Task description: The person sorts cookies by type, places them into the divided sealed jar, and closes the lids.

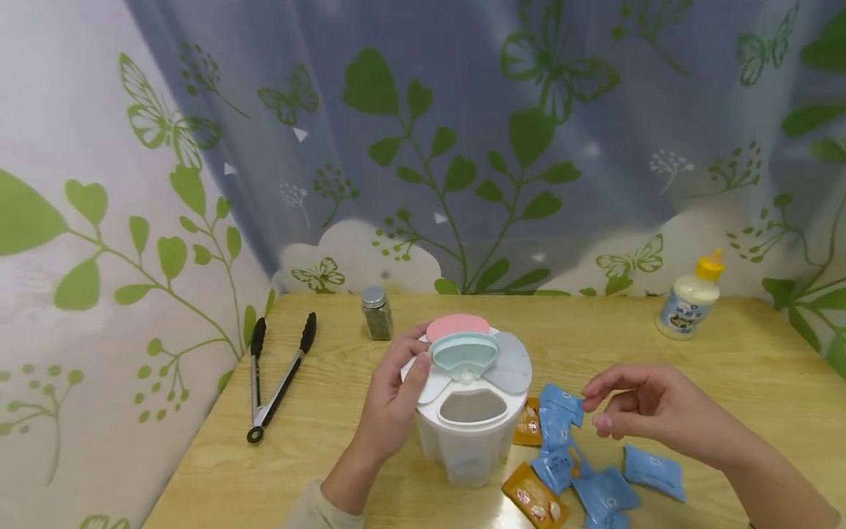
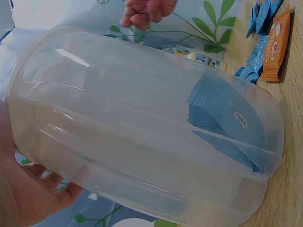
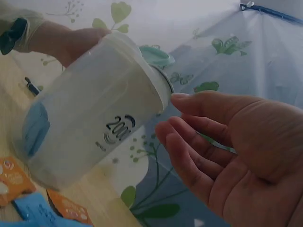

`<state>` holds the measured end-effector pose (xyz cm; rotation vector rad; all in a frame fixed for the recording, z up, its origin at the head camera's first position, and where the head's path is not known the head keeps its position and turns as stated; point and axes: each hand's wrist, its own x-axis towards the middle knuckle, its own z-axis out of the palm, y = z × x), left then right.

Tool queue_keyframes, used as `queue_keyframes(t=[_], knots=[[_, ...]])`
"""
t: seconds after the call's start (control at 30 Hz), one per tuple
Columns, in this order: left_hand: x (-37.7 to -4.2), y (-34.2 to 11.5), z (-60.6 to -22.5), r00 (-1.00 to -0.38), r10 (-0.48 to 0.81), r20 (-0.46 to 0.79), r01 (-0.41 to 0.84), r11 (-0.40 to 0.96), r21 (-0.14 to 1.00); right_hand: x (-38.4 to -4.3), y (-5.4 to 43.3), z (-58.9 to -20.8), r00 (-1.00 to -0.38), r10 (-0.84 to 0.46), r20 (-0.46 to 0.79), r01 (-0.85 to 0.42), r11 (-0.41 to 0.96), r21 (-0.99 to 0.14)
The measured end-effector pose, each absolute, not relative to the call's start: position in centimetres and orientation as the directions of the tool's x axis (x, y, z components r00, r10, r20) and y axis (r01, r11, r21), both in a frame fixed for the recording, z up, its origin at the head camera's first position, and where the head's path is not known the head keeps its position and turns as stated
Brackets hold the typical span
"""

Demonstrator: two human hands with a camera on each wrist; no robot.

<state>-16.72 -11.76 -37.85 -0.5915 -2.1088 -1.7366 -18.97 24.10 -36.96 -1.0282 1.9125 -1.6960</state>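
A translucent plastic storage canister (image 1: 465,452) stands upright on the table, its white top carrying pink, grey, white and mint-green flaps. The mint-green flap (image 1: 465,354) is raised, and an opening shows in front of it. My left hand (image 1: 390,404) grips the canister's upper left side, thumb on the rim. In the left wrist view, a blue packet (image 2: 229,123) lies at the bottom inside. My right hand (image 1: 661,415) hovers to the right, fingers loosely bent and holding nothing. Below and beside it lie several blue packets (image 1: 604,494) and a few orange packets (image 1: 537,496).
Metal tongs with black grips (image 1: 280,386) lie at the table's left. Behind the canister stands a small lidded spice jar (image 1: 377,314). A yellow-capped bottle (image 1: 687,305) is at the back right. A leaf-patterned curtain (image 1: 423,184) hangs behind the table.
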Motion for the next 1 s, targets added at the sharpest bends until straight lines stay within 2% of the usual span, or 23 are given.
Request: queue_keyframes(t=[0.13, 0.27, 0.43, 0.6, 0.73, 1.0], knots=[[-16.6, -11.8, -37.9, -0.857, 0.098, 0.506, 0.515, 0.172, 0.839, -19.1, 26.3, -38.8, -0.635, -0.760, 0.141, -0.230, 0.011, -0.973], [-16.5, -12.0, -37.8, -0.855, 0.094, 0.510, 0.519, 0.185, 0.835, -19.0, 28.3, -40.7, -0.656, -0.752, 0.069, -0.183, 0.070, -0.981], [-16.7, -12.1, -37.6, -0.851, 0.104, 0.514, 0.525, 0.193, 0.829, -19.1, 30.4, -43.0, -0.652, -0.758, -0.007, -0.090, 0.087, -0.992], [-17.1, -12.0, -37.5, -0.840, 0.108, 0.531, 0.542, 0.169, 0.823, -19.6, 31.7, -45.1, -0.627, -0.779, 0.026, -0.152, 0.089, -0.984], [-17.1, -11.9, -37.8, -0.840, 0.109, 0.531, 0.542, 0.165, 0.824, -19.9, 32.4, -46.3, -0.603, -0.797, 0.003, -0.179, 0.132, -0.975], [-16.9, -11.8, -38.1, -0.843, 0.096, 0.530, 0.538, 0.155, 0.828, -19.5, 32.8, -47.3, -0.629, -0.776, 0.037, -0.352, 0.242, -0.904]])
